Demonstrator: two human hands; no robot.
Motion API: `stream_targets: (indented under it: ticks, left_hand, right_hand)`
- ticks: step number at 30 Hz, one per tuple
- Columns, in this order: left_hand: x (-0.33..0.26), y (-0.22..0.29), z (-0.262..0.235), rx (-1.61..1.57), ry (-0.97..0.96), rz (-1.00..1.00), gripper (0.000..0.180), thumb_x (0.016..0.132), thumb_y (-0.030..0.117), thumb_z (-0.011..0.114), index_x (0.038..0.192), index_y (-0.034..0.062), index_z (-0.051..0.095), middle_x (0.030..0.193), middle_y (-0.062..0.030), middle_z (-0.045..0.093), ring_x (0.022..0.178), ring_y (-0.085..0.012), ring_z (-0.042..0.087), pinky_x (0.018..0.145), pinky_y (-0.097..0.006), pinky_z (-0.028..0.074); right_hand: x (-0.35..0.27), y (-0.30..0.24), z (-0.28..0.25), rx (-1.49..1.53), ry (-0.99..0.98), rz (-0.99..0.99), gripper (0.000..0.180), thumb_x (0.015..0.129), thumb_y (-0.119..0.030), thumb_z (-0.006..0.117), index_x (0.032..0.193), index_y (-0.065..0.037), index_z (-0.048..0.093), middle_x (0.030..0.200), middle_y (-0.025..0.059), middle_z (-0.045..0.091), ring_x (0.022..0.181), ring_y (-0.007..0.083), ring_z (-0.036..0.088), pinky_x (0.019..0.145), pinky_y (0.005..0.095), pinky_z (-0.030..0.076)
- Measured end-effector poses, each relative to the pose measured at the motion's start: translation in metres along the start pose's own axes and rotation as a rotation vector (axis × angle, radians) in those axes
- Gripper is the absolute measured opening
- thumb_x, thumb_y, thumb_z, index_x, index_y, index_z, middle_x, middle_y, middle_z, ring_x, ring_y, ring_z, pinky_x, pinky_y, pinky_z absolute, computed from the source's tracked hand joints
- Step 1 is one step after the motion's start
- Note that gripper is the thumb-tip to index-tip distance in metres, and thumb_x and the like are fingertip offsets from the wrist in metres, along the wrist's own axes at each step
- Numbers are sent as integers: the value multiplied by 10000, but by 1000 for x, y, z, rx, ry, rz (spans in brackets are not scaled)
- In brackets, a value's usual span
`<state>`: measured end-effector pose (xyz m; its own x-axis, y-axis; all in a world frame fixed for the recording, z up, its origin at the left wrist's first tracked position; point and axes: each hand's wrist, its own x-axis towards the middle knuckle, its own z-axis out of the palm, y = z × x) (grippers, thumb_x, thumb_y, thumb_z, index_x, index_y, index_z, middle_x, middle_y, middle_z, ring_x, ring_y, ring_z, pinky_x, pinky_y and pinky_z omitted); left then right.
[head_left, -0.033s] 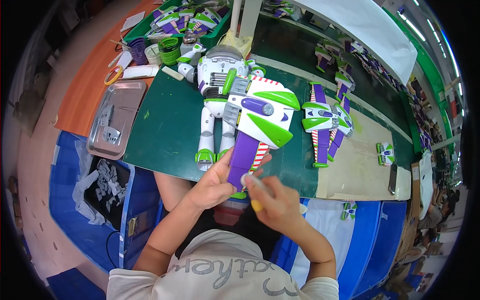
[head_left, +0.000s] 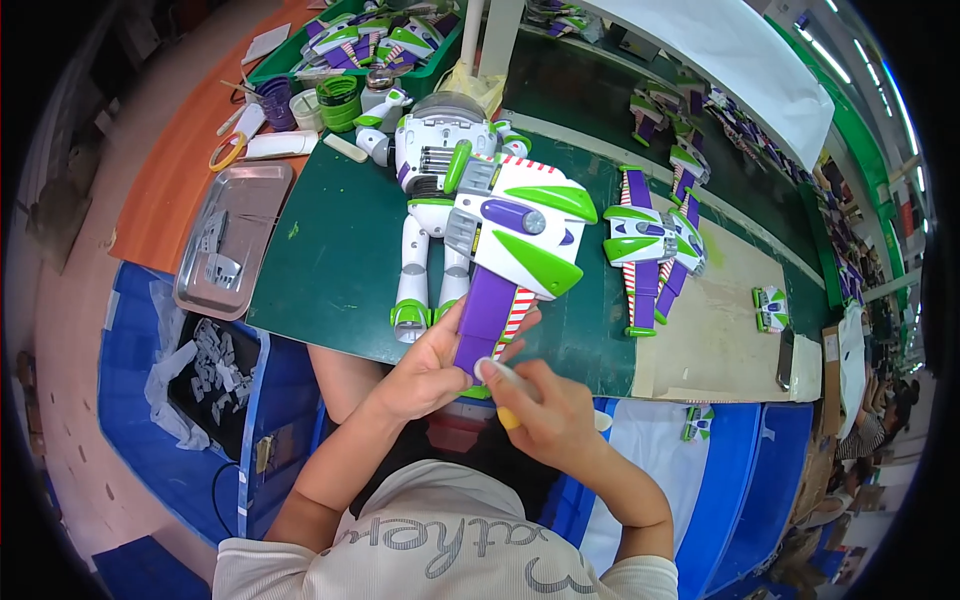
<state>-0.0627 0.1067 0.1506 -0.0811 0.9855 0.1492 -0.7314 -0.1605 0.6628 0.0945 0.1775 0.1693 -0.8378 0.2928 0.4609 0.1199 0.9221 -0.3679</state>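
Observation:
My left hand (head_left: 425, 375) is closed around the lower end of a toy wing pack (head_left: 535, 225), gripping its purple wing (head_left: 488, 310) with red-and-white striped edging. The pack's body is white with green fins and slants up over the table. At the wing's lower end, my right hand (head_left: 550, 410) has its fingers bent together. A white covering or piece shows at its fingertip, against the wing, and something yellow lies under the fingers. What those fingers hold is not clear. Behind the pack, a white and green toy figure (head_left: 416, 240) lies on the green tabletop (head_left: 310, 270).
Two winged packs (head_left: 640, 245) lie at the right, beside a brown sheet (head_left: 715, 345). At the left are a metal tray (head_left: 240, 290) with grey parts, paint pots (head_left: 338, 100) and an orange-handled pair of scissors (head_left: 227, 152). A green crate (head_left: 435, 75) holds more packs.
My right fingertips have slid slightly down and left along the wing's end. The wing pack has shifted very slightly left. My left hand keeps its grip.

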Motion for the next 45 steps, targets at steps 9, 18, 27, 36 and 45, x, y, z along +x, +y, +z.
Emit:
stream_targets:
  ticks: [9,18,27,36,45]
  left_hand:
    - [-2,2,0,13,-13,-34,831,598,-142,353,1395,20,183,1391,-210,324,1332,-288,286,1068,-392,262]
    - [0,0,2,13,20,-11,817,598,-118,364,1386,12,196,1388,-212,327,1320,-283,310,1079,-394,253]
    - [3,-4,6,72,91,50,822,614,-125,381,1395,18,168,1387,-195,335,1315,-257,318,1078,-375,255]
    - [6,-5,11,52,106,48,843,621,-142,374,1410,36,135,1392,-199,322,1330,-261,290,1073,-383,264]
    - [7,-3,11,75,96,35,828,619,-151,353,1400,33,150,1386,-193,330,1333,-258,283,1078,-384,260]
  right_hand:
    - [-2,1,-3,0,-31,-21,531,612,-1,662,1122,-139,605,774,49,528,561,197,558,455,298,439]
    - [-1,8,2,-36,52,69,551,619,7,653,1151,-121,589,806,69,541,578,203,560,469,295,439]
    - [-2,1,12,-116,135,103,552,618,3,643,1157,-105,586,819,77,526,588,209,560,476,300,441]
    - [-5,7,14,-135,130,6,492,713,-59,612,1200,-81,548,741,45,433,539,152,496,425,271,399]
    - [-4,2,7,-153,58,42,565,641,-20,641,1193,-108,557,805,57,503,559,190,532,461,293,417]
